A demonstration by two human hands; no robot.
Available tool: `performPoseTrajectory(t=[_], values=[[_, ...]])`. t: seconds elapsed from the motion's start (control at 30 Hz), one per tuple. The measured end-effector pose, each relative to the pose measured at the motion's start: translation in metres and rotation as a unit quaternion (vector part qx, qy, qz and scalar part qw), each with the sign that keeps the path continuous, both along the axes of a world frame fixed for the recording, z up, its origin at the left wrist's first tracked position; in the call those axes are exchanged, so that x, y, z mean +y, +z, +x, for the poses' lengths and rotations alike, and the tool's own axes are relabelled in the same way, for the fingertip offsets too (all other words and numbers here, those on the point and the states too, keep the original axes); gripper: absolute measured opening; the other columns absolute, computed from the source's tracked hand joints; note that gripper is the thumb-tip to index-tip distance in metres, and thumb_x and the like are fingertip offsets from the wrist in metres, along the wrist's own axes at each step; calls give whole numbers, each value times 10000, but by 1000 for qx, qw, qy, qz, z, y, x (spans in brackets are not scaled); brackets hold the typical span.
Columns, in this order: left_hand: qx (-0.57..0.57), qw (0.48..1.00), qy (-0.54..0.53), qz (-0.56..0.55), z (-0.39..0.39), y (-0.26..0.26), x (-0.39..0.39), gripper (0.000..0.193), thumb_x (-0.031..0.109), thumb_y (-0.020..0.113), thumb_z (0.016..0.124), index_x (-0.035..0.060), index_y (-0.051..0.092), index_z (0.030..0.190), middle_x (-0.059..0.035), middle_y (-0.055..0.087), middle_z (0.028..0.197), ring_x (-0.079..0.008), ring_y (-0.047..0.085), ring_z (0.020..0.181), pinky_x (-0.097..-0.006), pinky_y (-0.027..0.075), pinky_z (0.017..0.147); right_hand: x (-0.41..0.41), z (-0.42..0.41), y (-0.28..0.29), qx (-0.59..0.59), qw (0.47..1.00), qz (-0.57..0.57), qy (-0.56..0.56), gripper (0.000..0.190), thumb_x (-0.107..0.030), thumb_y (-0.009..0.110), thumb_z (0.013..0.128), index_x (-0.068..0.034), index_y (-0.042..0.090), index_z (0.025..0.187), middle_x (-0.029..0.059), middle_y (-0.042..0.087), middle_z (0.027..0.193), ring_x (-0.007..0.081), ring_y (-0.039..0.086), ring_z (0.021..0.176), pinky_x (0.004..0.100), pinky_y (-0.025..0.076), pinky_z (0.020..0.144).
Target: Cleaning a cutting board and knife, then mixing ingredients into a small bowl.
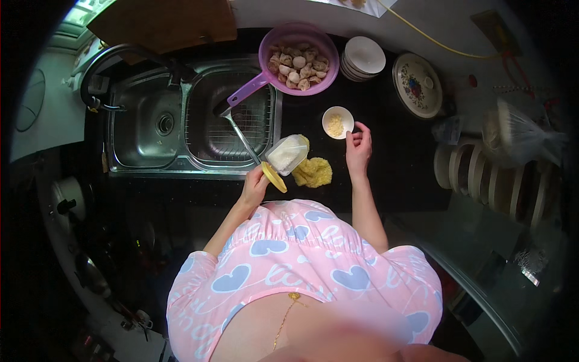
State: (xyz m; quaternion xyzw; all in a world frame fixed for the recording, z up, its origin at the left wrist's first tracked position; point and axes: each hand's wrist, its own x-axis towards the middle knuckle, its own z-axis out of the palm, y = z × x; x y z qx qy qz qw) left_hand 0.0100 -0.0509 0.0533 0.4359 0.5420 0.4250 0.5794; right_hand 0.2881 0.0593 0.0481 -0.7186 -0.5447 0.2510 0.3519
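Observation:
My left hand (254, 186) holds a round yellow lid (274, 177) near the sink's front right corner. Beside the lid, a clear container of white granules (287, 154) stands by a crumpled yellow cloth (316, 173). My right hand (359, 147) has its fingertips at the rim of a small white bowl (338, 123), which holds finely chopped pale yellow bits; whether they grip it is unclear. A long-handled metal utensil (242, 135) slants over the sink edge, its lower end by my left hand. Behind, a purple colander (332, 56) holds dumplings and several round white balls (299, 62).
A double steel sink (149, 171) with a black faucet (135, 49) lies at left, a wire rack in its right basin. Stacked white bowls (365, 55) and a floral-patterned lid (417, 86) stand at the back right. Several plates (479, 174) stand on edge at far right.

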Motion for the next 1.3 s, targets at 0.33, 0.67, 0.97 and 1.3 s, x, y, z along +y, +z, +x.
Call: performPoseTrajectory(t=[0.33,0.67,0.97,1.3], values=[[78,991,-93,54,13,24,16,151,47,455,859,-29,583,887,-101,530,784,-192,534,709,-295,421,651,-23,-49,73,-143,925,0,353,167,-125,728,766,-69,678,914,84,526,808,268,579,818,371,469,696],[158,977,-114,86,21,5,23,116,79,500,807,-31,531,827,-136,485,729,-249,514,624,-331,406,580,-44,-46,40,9,974,-9,225,164,-81,655,829,-23,697,976,151,658,825,291,654,728,353,510,650],[129,984,-106,60,27,0,30,125,81,494,816,-28,546,847,-130,479,719,-238,507,629,-327,400,589,-51,-39,27,233,951,-184,86,158,-102,607,900,-29,716,987,15,634,659,51,557,571,206,434,513],[94,989,-108,44,40,-26,58,190,102,474,855,-30,584,936,-117,553,752,-176,525,685,-302,423,647,-34,-8,42,343,919,-194,9,157,-104,612,901,-24,721,983,-24,573,621,19,453,497,176,343,456]])
